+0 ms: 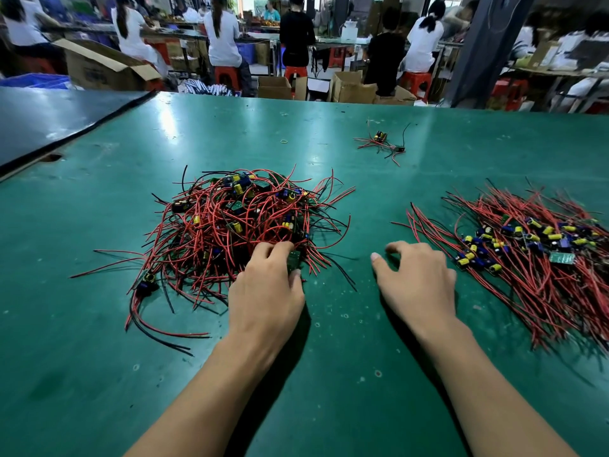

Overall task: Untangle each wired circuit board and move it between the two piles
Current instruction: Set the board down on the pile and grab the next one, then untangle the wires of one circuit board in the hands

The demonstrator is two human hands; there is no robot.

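Left hand (267,286) pinches a small green rectangular circuit board (294,260) between thumb and curled fingers, at the near right edge of the tangled heap of red and black wired boards (230,225). The board's long axis appears to run away from the person. Its wires lead left into the heap (which strands are its own cannot be told).

Right hand (418,282) sits on the green matte table mat (329,341), fingers loosely curled, grasping nothing. It lies between the heap and the combed pile of wired boards (527,275), nearer the latter.

Judgement: the board must travel rightward, towards the right hand.

Wires are thin, flexible and plastic-sheathed, so likely to snag. Capacitors (548,230) are glossy yellow and blue cylinders.
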